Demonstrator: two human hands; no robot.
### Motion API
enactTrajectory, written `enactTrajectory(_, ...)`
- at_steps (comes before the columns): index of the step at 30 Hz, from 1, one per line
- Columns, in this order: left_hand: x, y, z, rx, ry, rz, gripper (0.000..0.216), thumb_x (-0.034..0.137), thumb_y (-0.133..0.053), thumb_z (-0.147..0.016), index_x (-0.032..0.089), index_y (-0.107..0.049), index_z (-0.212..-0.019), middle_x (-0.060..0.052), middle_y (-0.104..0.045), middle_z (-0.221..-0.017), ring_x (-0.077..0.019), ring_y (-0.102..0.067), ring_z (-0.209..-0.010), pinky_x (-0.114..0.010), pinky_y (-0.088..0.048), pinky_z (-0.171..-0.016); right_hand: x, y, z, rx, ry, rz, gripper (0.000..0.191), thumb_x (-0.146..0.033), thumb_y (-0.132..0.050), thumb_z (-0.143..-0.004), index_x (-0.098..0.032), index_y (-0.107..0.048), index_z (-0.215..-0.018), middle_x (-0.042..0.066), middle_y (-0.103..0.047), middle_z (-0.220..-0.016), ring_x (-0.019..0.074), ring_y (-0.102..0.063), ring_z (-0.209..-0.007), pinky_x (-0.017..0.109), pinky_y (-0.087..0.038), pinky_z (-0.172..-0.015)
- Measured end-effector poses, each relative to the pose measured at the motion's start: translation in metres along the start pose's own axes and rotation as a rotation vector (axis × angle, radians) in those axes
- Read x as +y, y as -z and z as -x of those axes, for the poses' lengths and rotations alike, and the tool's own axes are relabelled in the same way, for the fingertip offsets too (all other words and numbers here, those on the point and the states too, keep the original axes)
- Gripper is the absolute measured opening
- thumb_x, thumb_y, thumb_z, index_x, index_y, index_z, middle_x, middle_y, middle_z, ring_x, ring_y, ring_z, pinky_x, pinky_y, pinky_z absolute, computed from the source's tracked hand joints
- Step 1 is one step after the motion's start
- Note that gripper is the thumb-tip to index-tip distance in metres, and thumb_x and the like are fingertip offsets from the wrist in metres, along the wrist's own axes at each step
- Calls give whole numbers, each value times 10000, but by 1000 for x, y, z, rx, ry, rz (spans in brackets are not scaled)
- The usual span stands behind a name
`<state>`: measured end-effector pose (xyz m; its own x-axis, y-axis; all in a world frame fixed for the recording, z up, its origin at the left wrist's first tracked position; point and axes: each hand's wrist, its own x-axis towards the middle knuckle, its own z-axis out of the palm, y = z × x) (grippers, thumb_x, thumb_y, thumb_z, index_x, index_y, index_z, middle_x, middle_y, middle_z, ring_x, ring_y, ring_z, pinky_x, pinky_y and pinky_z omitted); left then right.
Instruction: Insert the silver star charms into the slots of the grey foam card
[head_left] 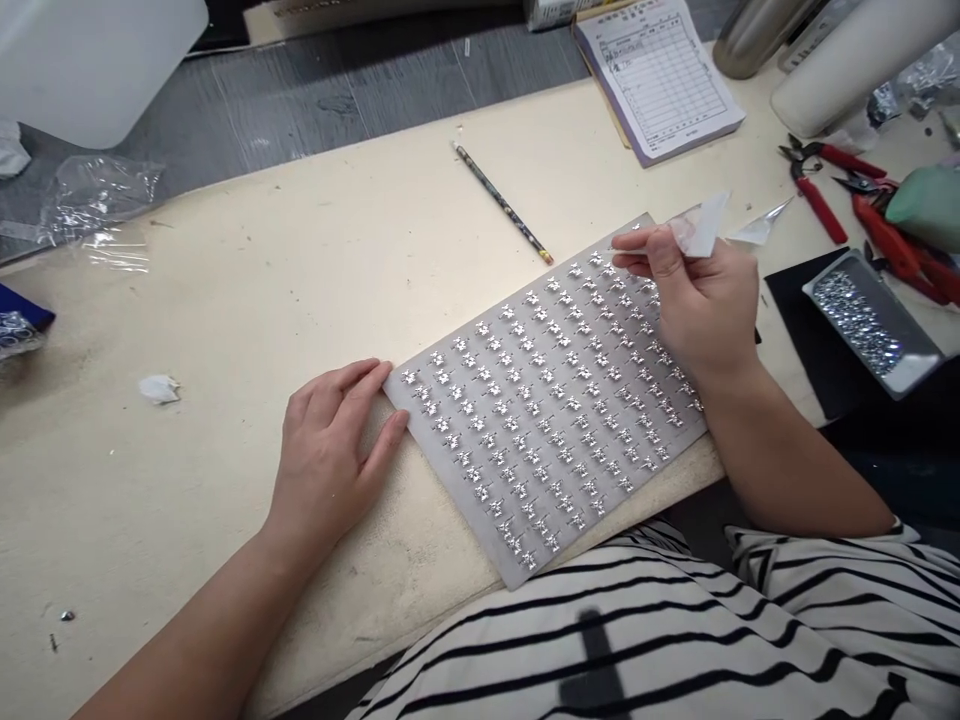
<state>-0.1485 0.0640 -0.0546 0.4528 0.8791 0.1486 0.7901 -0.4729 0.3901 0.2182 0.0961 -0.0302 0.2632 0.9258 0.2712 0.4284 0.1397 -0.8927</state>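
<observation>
A grey sheet (510,570) lies tilted on the cream bench top (187,300), covered in tidy rows of small silver metal pieces (544,400). My left hand (330,450) rests flat at the sheet's lower left edge, fingertips touching it, holding nothing. Above the sheet's upper right part, my right hand (694,300) pinches a scrap of translucent film (701,225) between thumb and fingers. A pointed strip of similar film (759,225) lies just beyond that hand.
A metal tray of rhinestones (855,320) sits on a black mat (795,310) at right. Red-handled pliers (832,170) lie behind it. A pencil (502,200), a form pad (656,80), a plastic bag (97,200) and a white scrap (159,390) lie about.
</observation>
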Motion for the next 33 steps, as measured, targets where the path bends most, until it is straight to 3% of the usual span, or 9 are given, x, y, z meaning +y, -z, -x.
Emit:
enactTrajectory(8, 1, 1, 0, 2, -8, -4, 459, 307, -537, -1029, 184, -532, -1472, -154, -588, -1421, -357, -537, -1327, -541, -400, -1163, 6, 2, -1, -29, -26, 65, 335, -583, -579, -978, -318, -781, -1011, -5, -800, -977, 185, -763, -935, 417, -629, -951)
enactTrajectory(16, 0, 1, 1, 1, -1, -10, 462, 326, -535, -1034, 190, -528, -1476, -146, -585, -1430, -357, -534, -1333, -548, -400, -1168, 4, 1, -1, -25, -36, 88, 273, -501, -604, -991, -306, -795, -1003, -12, -809, -974, 171, -771, -915, 385, -637, -917)
enactTrajectory(25, -1, 0, 1, 3, -7, -6, 463, 333, -535, -1034, 205, -522, -1480, -140, -586, -1430, -359, -538, -1332, -562, -413, -1160, -2, 5, -3, 76, 27, 48, 251, -394, -607, -1009, -235, -801, -1020, 8, -809, -966, 153, -773, -894, 341, -643, -884)
enactTrajectory(33, 1, 1, 0, 0, 2, -7, 468, 335, -528, -1032, 226, -512, -1487, -141, -579, -1436, -361, -539, -1330, -570, -407, -1164, 7, 11, -8, 79, 5, 100, 269, -447, -604, -1002, -262, -799, -1009, -3, -809, -944, 162, -772, -876, 370, -640, -870)
